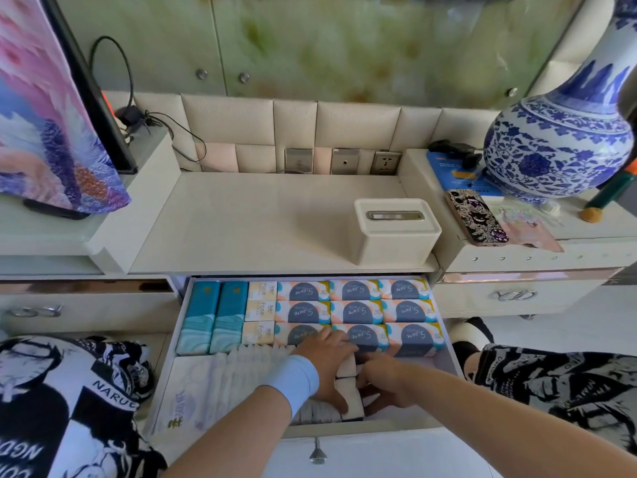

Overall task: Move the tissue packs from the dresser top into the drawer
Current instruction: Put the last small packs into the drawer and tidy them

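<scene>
The open drawer [451, 353] below the dresser top [262, 222] is packed with tissue packs. Several orange-and-grey packs [358, 310] fill its back right, two teal packs [215, 315] stand at the back left, and small yellow packs [260, 310] sit between them. Both hands are inside the drawer's front part. My left hand [327, 367] and my right hand [382, 384] hold a pair of small white packs [350, 395] from either side, fingers curled round them. White wrapped packs [206, 384] lie at the front left.
A cream tissue box [396, 232] stands on the dresser top at right. A phone [477, 217] and a blue-and-white vase [565, 132] sit on the raised right side. A covered screen [44, 108] stands at left. The drawer knob [317, 451] points toward me.
</scene>
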Tool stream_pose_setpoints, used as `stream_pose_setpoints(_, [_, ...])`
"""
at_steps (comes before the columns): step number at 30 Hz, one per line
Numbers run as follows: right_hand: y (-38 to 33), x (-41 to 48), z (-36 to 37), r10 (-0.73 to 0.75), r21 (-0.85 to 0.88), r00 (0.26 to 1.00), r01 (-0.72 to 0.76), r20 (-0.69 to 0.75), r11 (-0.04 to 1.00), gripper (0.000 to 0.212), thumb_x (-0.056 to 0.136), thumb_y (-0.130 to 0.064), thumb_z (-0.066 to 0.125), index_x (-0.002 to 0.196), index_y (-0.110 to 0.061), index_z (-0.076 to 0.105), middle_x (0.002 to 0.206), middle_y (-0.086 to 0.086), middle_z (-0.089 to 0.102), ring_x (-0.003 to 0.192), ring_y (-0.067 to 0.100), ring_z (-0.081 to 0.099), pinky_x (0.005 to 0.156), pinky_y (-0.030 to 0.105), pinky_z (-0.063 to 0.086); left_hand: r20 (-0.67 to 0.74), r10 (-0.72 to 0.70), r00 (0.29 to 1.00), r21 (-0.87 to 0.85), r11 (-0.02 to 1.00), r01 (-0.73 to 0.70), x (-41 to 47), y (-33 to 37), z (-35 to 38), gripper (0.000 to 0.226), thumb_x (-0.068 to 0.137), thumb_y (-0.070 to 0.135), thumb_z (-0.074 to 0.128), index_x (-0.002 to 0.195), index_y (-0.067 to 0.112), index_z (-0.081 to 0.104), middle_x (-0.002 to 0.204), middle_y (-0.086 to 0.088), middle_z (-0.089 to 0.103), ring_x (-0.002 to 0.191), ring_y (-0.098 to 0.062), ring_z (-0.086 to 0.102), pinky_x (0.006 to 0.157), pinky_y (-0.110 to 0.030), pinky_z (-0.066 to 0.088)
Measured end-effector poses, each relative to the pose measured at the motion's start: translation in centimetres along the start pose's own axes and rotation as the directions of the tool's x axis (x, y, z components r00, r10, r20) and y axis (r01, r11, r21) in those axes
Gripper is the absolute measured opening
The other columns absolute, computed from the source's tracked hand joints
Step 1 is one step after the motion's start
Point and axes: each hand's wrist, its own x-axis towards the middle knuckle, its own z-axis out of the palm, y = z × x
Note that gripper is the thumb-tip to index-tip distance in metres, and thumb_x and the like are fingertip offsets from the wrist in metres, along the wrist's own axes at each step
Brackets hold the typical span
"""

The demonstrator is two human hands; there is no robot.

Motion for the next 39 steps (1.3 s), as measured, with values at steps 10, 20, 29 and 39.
stream_pose_setpoints(10, [-0.9, -1.1, -0.2, -0.027, -0.072, 0.998, 0.023, -0.056, 0.997, 0.034, 0.096, 0.000, 0.044, 0.123, -0.020, 0.051, 0.114, 0.012, 0.065, 0.102, 0.030, 0.067, 0.080, 0.048, 0.061, 0.116, -0.041, 0.992, 0.008, 0.999, 0.040, 0.7, 0.0, -1.6, 0.110, 0.064, 0.054, 0.084, 0.152, 0.028, 0.024, 0.148, -0.007, 0.026, 0.138, -0.028, 0.026, 0.110, -0.042, 0.033])
stream_pose_setpoints(20, [-9.1, -2.1, -5.7, -0.657, -0.824, 0.603, -0.001, -0.453, 0.567, 0.024, 0.092, -0.018, 0.048, 0.112, -0.020, 0.061, 0.111, 0.002, 0.064, 0.097, 0.026, 0.061, 0.077, 0.031, 0.048, -0.183, -0.309, 0.933, -0.528, 0.831, 0.171, 3.4, -4.9, -10.0, 0.065, 0.085, 0.039, 0.068, 0.144, 0.029, 0.043, 0.140, 0.003, 0.049, 0.122, -0.018, 0.052, 0.101, -0.031, 0.042])
stream_pose_setpoints(29, [-13.9, -0.3, -11.7, -0.826, -0.926, 0.419, -0.171, -0.377, 0.336, 0.085, 0.073, -0.019, 0.064, 0.148, -0.017, 0.025, 0.150, 0.013, 0.027, 0.141, 0.033, 0.022, 0.114, 0.045, 0.025, -0.370, -0.367, 0.854, -0.703, 0.711, 0.001, 9.3, -5.4, -13.7, 0.085, 0.084, 0.031, 0.071, 0.154, 0.021, 0.023, 0.156, -0.001, 0.028, 0.139, -0.017, 0.036, 0.113, -0.030, 0.030])
stream_pose_setpoints(39, [-13.6, -0.8, -12.0, -0.871, -0.951, 0.384, -0.167, -0.306, 0.260, 0.067, 0.067, -0.024, 0.073, 0.128, -0.019, 0.046, 0.121, 0.009, 0.046, 0.110, 0.028, 0.044, 0.093, 0.036, 0.037, -0.404, -0.318, 0.858, -0.725, 0.683, -0.088, 10.5, -4.5, -14.1, 0.104, 0.064, 0.036, 0.082, 0.148, 0.039, 0.020, 0.132, 0.008, 0.053, 0.109, -0.021, 0.058, 0.095, -0.041, 0.051])
